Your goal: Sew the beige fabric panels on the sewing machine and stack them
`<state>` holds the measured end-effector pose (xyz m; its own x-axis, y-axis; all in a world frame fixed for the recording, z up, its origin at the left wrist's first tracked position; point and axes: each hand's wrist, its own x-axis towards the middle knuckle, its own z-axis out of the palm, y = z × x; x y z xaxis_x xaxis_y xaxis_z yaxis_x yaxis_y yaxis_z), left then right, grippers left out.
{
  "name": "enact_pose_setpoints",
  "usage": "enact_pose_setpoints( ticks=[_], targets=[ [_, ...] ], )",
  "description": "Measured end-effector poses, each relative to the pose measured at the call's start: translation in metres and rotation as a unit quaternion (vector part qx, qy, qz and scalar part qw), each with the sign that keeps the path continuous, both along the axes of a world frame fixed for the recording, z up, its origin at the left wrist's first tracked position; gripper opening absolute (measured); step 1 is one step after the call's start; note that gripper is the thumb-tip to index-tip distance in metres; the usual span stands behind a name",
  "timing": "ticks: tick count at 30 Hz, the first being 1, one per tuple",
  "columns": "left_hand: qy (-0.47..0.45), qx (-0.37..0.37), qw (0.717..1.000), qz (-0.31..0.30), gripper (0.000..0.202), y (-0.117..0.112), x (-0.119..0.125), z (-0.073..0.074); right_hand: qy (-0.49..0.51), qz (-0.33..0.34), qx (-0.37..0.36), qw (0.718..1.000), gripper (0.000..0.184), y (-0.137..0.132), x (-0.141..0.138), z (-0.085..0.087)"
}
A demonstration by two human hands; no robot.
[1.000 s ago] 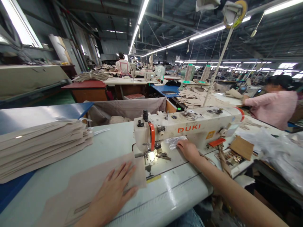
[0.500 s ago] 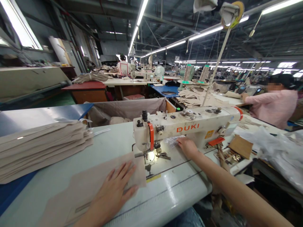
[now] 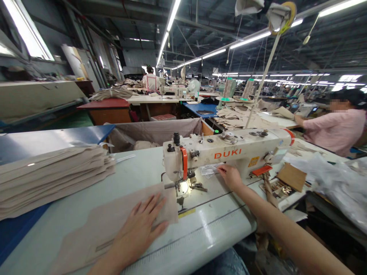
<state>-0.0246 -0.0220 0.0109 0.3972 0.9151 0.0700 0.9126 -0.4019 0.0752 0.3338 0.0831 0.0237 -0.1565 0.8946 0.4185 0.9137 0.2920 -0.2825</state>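
Observation:
My left hand (image 3: 145, 225) lies flat, fingers spread, on a beige fabric panel (image 3: 107, 214) with a narrow slot-like rectangle near its lower end. The panel's right edge is beside the needle area of a white sewing machine (image 3: 226, 149) marked DUKI. Beneath the machine's arm, my right hand (image 3: 231, 176) has its fingers pinched at the edge of some thin clear plastic pieces (image 3: 210, 170). The fingertips partly hide where they meet the plastic. A lamp lights the needle plate (image 3: 182, 188), which has no fabric on it.
A thick stack of beige panels (image 3: 54, 175) stands on the left. To the right are an open tray of small metal parts (image 3: 282, 191), a brown card piece (image 3: 291, 176) and crumpled clear plastic (image 3: 341, 179). A co-worker in pink (image 3: 338, 126) sits further right.
My right hand has shifted slightly right, and more of the clear plastic shows beside its fingertips. My left hand stays flat on the panel. The view has moved slightly.

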Motion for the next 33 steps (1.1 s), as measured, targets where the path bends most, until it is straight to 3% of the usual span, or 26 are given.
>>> enact_pose_setpoints(
  ticks=[4, 7, 9, 13, 15, 18, 22, 24, 27, 29, 31, 33],
  targets=[
    [-0.065, 0.009, 0.998, 0.008, 0.058, -0.004, -0.001, 0.006, 0.004, 0.047, 0.058, 0.997, 0.023, -0.025, -0.007, 0.005],
    [-0.232, 0.004, 0.972, 0.042, 0.053, -0.015, 0.009, 0.018, -0.008, 0.14, 0.095, 0.986, 0.025, -0.059, -0.035, 0.008],
    [-0.381, -0.076, 0.916, 0.094, 0.053, -0.023, 0.021, 0.026, -0.027, 0.244, 0.156, 0.957, 0.026, -0.081, -0.064, 0.008],
    [-0.597, -0.306, 0.719, 0.182, 0.054, -0.027, 0.042, 0.035, -0.036, 0.333, 0.179, 0.925, 0.028, -0.103, -0.125, 0.007],
    [-0.631, -0.332, 0.668, 0.212, 0.05, -0.024, 0.041, 0.036, -0.017, 0.349, 0.177, 0.92, 0.026, -0.104, -0.144, 0.006],
    [-0.625, -0.307, 0.678, 0.235, 0.039, -0.02, 0.026, 0.036, 0.051, 0.345, 0.139, 0.927, 0.023, -0.103, -0.153, 0.006],
    [-0.596, -0.285, 0.708, 0.248, 0.022, -0.019, 0.009, 0.039, 0.255, 0.267, 0.0, 0.93, 0.019, -0.098, -0.147, 0.002],
    [-0.594, -0.289, 0.708, 0.249, 0.02, -0.019, 0.007, 0.041, 0.361, 0.209, -0.115, 0.902, 0.021, -0.093, -0.145, -0.004],
    [-0.581, -0.292, 0.716, 0.254, 0.025, -0.016, 0.007, 0.042, 0.453, 0.159, -0.298, 0.825, 0.018, -0.084, -0.148, -0.012],
    [-0.562, -0.295, 0.728, 0.258, 0.032, -0.014, 0.007, 0.041, 0.473, 0.145, -0.353, 0.794, 0.019, -0.078, -0.152, -0.017],
    [-0.521, -0.266, 0.773, 0.245, 0.037, -0.013, 0.005, 0.039, 0.477, 0.137, -0.362, 0.789, 0.023, -0.073, -0.155, -0.019],
    [-0.445, -0.164, 0.855, 0.21, 0.038, -0.014, 0.004, 0.037, 0.477, 0.136, -0.364, 0.789, 0.025, -0.069, -0.157, -0.02]
  ],
)
